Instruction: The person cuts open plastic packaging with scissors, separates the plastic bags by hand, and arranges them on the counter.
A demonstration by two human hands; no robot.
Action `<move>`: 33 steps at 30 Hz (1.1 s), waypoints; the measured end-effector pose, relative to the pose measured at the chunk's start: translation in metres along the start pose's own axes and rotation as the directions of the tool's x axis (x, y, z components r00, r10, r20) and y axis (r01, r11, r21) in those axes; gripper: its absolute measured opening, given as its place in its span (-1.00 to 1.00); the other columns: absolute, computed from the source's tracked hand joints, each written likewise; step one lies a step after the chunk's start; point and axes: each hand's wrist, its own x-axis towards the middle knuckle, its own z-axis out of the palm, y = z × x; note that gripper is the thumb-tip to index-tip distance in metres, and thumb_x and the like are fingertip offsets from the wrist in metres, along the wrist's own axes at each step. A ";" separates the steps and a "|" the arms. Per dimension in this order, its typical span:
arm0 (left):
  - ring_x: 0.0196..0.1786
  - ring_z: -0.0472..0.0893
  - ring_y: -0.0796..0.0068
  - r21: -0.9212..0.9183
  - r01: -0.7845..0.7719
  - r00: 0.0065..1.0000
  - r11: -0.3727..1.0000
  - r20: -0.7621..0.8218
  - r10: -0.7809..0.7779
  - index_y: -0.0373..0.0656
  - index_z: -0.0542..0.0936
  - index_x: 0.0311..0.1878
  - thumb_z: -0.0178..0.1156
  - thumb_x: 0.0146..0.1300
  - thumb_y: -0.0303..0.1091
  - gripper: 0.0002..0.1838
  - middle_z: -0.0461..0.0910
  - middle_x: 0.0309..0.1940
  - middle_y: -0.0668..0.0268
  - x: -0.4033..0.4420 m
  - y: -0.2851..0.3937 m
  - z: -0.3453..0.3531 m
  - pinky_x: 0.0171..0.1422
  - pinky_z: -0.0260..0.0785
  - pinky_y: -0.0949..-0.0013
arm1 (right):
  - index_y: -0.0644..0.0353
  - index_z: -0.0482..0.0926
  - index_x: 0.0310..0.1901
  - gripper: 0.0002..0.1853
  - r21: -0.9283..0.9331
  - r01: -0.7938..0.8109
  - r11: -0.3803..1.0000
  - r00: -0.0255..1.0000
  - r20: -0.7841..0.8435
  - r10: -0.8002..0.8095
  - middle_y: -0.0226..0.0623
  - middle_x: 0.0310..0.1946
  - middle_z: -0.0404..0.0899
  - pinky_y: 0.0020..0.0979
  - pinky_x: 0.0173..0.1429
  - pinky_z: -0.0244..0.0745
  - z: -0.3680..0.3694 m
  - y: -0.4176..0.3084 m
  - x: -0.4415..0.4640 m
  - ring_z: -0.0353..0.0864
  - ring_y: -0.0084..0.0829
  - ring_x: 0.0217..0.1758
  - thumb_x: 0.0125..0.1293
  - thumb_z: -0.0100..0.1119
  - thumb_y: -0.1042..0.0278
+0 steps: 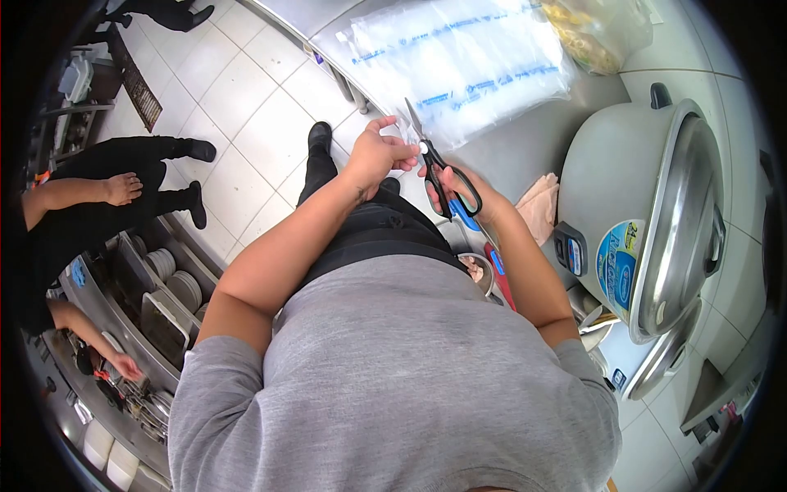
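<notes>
My left hand [380,157] is closed, its thumb and fingers pinching a small piece of clear plastic [403,129] beside the scissor blades. In my right hand [464,190] is a pair of black-handled scissors [423,141], pointing away from me; whether the plastic lies between the blades I cannot tell. Just beyond my hands, a stack of clear plastic bags [467,70] with blue print lies flat on the metal counter [525,135]. A blue-and-white item beneath my right hand is partly hidden.
A large rice cooker [623,189] with a metal lid stands at right, beside a folded pinkish cloth [539,207]. A bag of yellowish food [592,37] lies at the back. Dish racks [168,316] stand at left, where a person in black [98,201] is near.
</notes>
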 end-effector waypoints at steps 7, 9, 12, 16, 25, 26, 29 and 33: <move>-0.36 0.58 0.43 0.310 0.091 0.988 0.946 -0.146 -0.047 -0.36 0.33 0.18 0.30 0.23 -0.08 -0.36 0.57 -0.29 0.17 -0.003 0.027 -0.002 -0.28 0.46 0.42 | 0.21 0.48 0.02 -0.41 0.051 -0.019 0.999 0.998 -0.060 0.022 -0.46 -0.52 0.46 -0.58 -0.38 0.32 0.008 -0.013 0.004 0.47 -0.60 -0.50 0.34 0.04 -0.25; -0.37 0.57 0.45 0.334 0.003 0.988 0.943 -0.144 0.048 -0.32 0.42 0.05 0.22 0.28 -0.04 -0.47 0.57 -0.31 0.21 0.008 0.024 -0.009 -0.31 0.44 0.43 | 0.21 0.46 0.05 -0.38 0.017 -0.030 0.999 0.998 -0.050 0.030 -0.46 -0.50 0.46 -0.60 -0.39 0.30 0.007 -0.015 0.005 0.45 -0.62 -0.49 0.34 0.02 -0.28; -0.40 0.55 0.52 0.293 -0.071 0.987 0.954 -0.120 0.110 -0.27 0.51 -0.21 0.15 0.34 -0.16 -0.69 0.56 -0.39 0.27 0.021 0.017 -0.013 -0.35 0.39 0.46 | 0.21 0.45 0.08 -0.37 -0.012 -0.046 0.999 0.998 -0.046 0.045 -0.46 -0.48 0.46 -0.61 -0.40 0.30 0.007 -0.019 0.007 0.44 -0.63 -0.49 0.34 0.02 -0.28; -0.42 0.55 0.53 0.276 -0.108 0.987 0.955 -0.086 0.136 -0.26 0.52 -0.28 0.13 0.35 -0.25 -0.76 0.54 -0.47 0.32 0.028 0.012 -0.018 -0.35 0.39 0.47 | 0.21 0.45 0.07 -0.41 -0.014 -0.064 0.998 0.997 -0.045 0.063 -0.47 -0.49 0.46 -0.61 -0.40 0.31 0.006 -0.023 0.008 0.43 -0.64 -0.50 0.36 0.05 -0.22; -0.41 0.55 0.55 0.154 -0.061 0.996 0.986 -0.051 0.070 -0.21 0.51 -0.30 0.13 0.34 -0.28 -0.82 0.53 -0.49 0.36 0.028 0.012 -0.022 -0.30 0.38 0.44 | 0.23 0.46 0.04 -0.43 -0.045 -0.093 0.995 0.995 -0.034 0.091 -0.47 -0.52 0.45 -0.60 -0.42 0.33 0.002 -0.027 0.014 0.43 -0.63 -0.53 0.34 0.09 -0.20; -0.41 0.55 0.55 0.140 -0.057 0.997 0.989 -0.040 0.063 -0.20 0.51 -0.30 0.13 0.34 -0.29 -0.82 0.53 -0.49 0.36 0.026 0.012 -0.021 -0.29 0.37 0.44 | 0.22 0.47 0.02 -0.45 -0.018 -0.078 0.997 0.996 -0.036 0.077 -0.48 -0.54 0.45 -0.60 -0.44 0.34 0.004 -0.027 0.015 0.43 -0.64 -0.55 0.34 0.11 -0.17; -0.48 0.54 0.52 0.144 -0.069 0.997 0.987 -0.028 0.074 -0.26 0.52 -0.30 0.15 0.30 -0.32 -0.82 0.52 -0.54 0.32 0.025 0.009 -0.020 -0.38 0.38 0.44 | 0.21 0.49 -0.01 -0.51 0.034 -0.063 0.997 0.996 -0.057 0.065 -0.49 -0.58 0.45 -0.59 -0.49 0.35 0.004 -0.028 0.021 0.43 -0.64 -0.59 0.35 0.13 -0.11; -0.45 0.54 0.52 0.171 -0.068 0.997 0.983 -0.023 0.073 -0.25 0.52 -0.28 0.17 0.30 -0.21 -0.74 0.53 -0.50 0.32 0.025 0.010 -0.023 -0.36 0.38 0.44 | 0.19 0.49 -0.09 -0.57 0.005 -0.109 0.994 0.990 -0.094 0.109 -0.50 -0.58 0.45 -0.59 -0.49 0.35 0.002 -0.031 0.027 0.43 -0.65 -0.59 0.36 0.13 -0.08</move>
